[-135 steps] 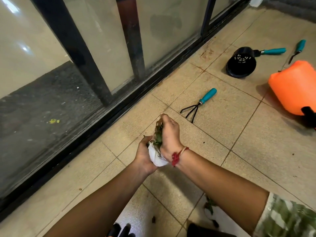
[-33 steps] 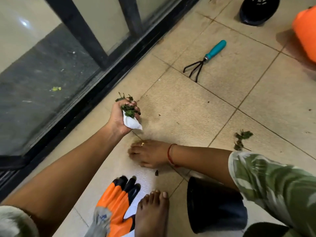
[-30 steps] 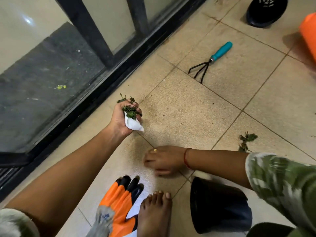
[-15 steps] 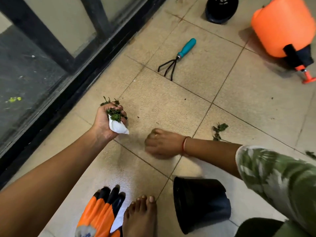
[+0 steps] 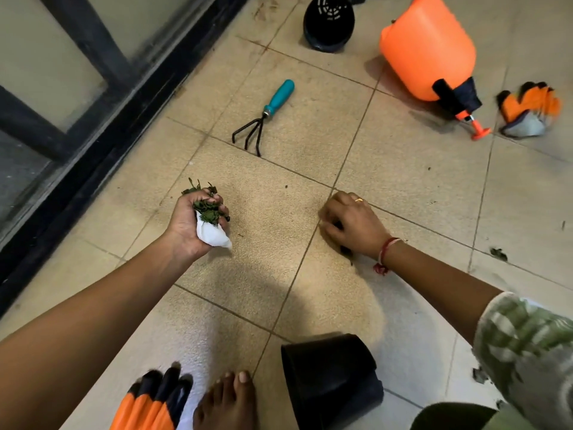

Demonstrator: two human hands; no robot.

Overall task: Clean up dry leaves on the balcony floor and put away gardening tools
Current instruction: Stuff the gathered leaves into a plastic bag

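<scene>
The step in hand was judged to be the gathering of leaves, with the putting away of tools not yet begun. The left hand (image 5: pixel 193 226) was clenched, palm up, around a bunch of dark green crumpled leaves (image 5: pixel 206 209) and a wad of white paper (image 5: pixel 212 235), held above the beige tiled floor (image 5: pixel 269 212) at centre left. The right hand (image 5: pixel 353 223) rested knuckles-up on the tiles at centre right, fingers curled over a dark scrap; whether it had actually grasped that scrap could not be told. Small dark leaf fragments (image 5: pixel 498 253) lay loose on the tiles further right. The teal-handled black hand rake (image 5: pixel 266 114), the orange plastic pressure sprayer (image 5: pixel 428 48) and an orange-and-grey work glove (image 5: pixel 528 110) lay on the far floor, untouched. A black plastic pot (image 5: pixel 328 377) lay on its side at the near edge. The next move would call for pinching up the scrap, adding it to the left-hand bunch, then reaching right for the loose fragments.
</scene>
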